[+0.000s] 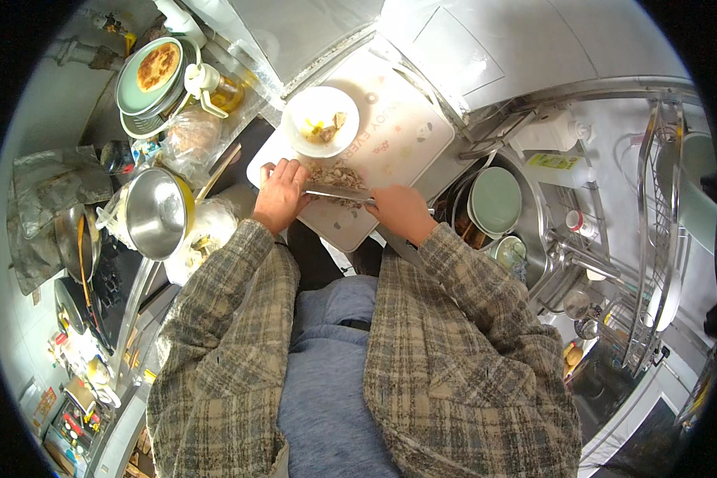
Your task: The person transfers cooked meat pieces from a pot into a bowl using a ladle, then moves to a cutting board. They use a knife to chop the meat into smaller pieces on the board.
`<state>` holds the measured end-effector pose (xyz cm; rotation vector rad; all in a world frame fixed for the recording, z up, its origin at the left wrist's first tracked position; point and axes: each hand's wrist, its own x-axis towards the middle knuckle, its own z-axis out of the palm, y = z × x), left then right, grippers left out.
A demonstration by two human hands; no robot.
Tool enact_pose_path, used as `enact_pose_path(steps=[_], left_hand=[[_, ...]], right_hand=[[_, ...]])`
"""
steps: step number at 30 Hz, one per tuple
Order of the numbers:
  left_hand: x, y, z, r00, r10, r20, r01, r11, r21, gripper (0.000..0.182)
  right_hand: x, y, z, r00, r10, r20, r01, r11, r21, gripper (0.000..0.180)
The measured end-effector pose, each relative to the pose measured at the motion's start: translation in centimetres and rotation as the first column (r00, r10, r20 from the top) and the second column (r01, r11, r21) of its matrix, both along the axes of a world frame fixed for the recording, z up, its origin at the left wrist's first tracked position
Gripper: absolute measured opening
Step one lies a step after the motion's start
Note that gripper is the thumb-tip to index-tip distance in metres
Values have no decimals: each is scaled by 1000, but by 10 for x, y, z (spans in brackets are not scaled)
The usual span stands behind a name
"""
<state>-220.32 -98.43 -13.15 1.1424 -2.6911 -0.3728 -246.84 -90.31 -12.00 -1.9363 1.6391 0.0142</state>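
Observation:
My right hand (401, 209) is closed on the handle of a kitchen knife (339, 192), whose blade points left across a white plastic cutting board (394, 137). At the blade's tip end rests my left hand (282, 194), its fingertips on the board's left part; whether it pinches the blade is not plain. Chopped brownish food (336, 175) lies along and under the blade. Just beyond it, a white bowl (321, 143) on the board holds some brown and yellow food pieces.
To the left stand a steel bowl (155, 215), a plastic bag of scraps (198, 248), an oil bottle (227, 95) and a green plate (124, 89) bearing a flatbread (158, 67). At right, a sink (535, 239) holds green bowls (495, 200), near a wire dish rack (645, 239).

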Motion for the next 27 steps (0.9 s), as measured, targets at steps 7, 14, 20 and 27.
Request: enact_pose_path(steps=[7, 14, 20, 27], left_hand=[[4, 29, -11, 968, -178, -176, 157, 979, -129, 31], [-27, 55, -58, 965, 186, -183, -206, 973, -99, 27], [-34, 63, -76, 927, 320, -194, -347, 929, -127, 26], [-32, 65, -94, 899, 364, -245, -389, 919, -61, 27]], right_hand=[[-6, -11, 8, 975, -116, 190, 105, 992, 67, 46], [-7, -16, 20, 998, -57, 40, 48, 980, 194, 40], [-10, -12, 19, 998, -41, 41, 33, 981, 193, 39], [-6, 0, 1, 999, -37, -21, 41, 981, 189, 36]])
